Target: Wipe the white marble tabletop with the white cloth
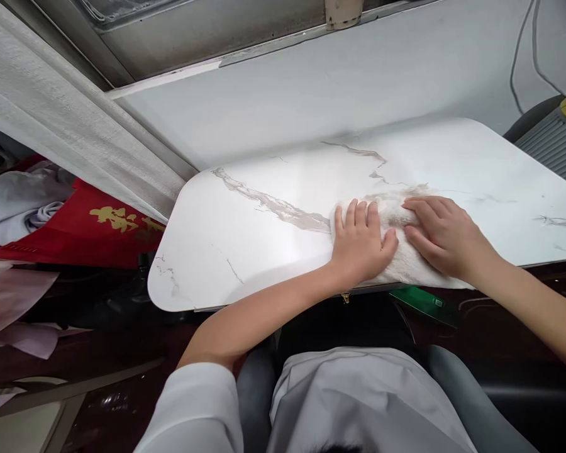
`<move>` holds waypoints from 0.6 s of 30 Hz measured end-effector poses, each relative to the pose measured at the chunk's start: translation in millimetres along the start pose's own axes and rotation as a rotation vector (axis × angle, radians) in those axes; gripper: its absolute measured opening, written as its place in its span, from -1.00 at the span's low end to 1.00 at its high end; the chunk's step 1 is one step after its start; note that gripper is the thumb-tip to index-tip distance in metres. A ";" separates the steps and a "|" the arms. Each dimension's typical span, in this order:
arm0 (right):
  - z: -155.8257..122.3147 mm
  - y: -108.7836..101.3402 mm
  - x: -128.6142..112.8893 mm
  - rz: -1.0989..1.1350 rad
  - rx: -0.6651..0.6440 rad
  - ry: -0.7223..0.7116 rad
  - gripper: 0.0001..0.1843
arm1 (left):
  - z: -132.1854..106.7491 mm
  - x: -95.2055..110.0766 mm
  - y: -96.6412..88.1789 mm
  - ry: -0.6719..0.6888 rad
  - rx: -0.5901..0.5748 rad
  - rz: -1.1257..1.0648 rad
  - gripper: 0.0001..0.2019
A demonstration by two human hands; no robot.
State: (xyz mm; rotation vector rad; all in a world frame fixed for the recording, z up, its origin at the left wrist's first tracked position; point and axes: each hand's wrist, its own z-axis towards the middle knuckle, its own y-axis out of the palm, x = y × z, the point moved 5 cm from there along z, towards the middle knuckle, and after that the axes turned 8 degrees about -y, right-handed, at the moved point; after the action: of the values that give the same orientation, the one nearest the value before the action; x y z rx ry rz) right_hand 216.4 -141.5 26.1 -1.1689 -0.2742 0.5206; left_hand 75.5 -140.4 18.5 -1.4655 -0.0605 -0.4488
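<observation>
A fluffy off-white cloth (405, 265) lies bunched on a white table with grey-brown marble veins (264, 251), near its front edge. My left hand (358, 242) rests flat on the cloth's left part, fingers stretched forward and thumb out to the side. At the cloth's right part, my right hand (441, 233) has its fingers bent round a raised fold, thumb below. Part of the cloth is hidden under both hands, and one corner reaches the front edge.
A wall (311, 94) and a window ledge with a cup (343, 12) stand behind the table. A pale curtain (89, 119) hangs at left, beside a red bag (117, 220) with gold characters. Cables (535, 56) and a ribbed grey object (556, 148) are at right.
</observation>
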 end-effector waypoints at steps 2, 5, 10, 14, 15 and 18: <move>-2.1 -0.6 8.5 0.011 -0.018 0.014 -0.54 | 5.5 5.8 2.7 0.019 -0.005 0.002 -0.42; -0.3 0.2 23.6 0.015 -0.046 0.055 -0.48 | 19.0 12.6 7.4 0.042 -0.017 -0.005 -0.43; 17.1 3.5 46.6 0.014 -0.097 0.217 -0.48 | 51.7 16.6 13.8 0.043 -0.019 -0.026 -0.44; 40.7 9.2 59.2 0.028 -0.096 0.276 -0.50 | 78.9 11.6 16.7 0.016 -0.015 -0.042 -0.46; 47.1 11.8 62.6 0.034 -0.090 0.273 -0.52 | 85.3 9.4 16.9 0.005 -0.008 -0.046 -0.46; 65.7 20.7 73.6 0.061 -0.055 0.244 -0.58 | 102.8 1.6 17.0 -0.040 0.021 -0.058 -0.47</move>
State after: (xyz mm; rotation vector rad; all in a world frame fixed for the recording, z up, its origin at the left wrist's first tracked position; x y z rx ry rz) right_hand 243.2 -44.3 27.2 -1.2838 -0.0435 0.4204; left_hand 106.2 -40.8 15.2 -1.4549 -0.1393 -0.4649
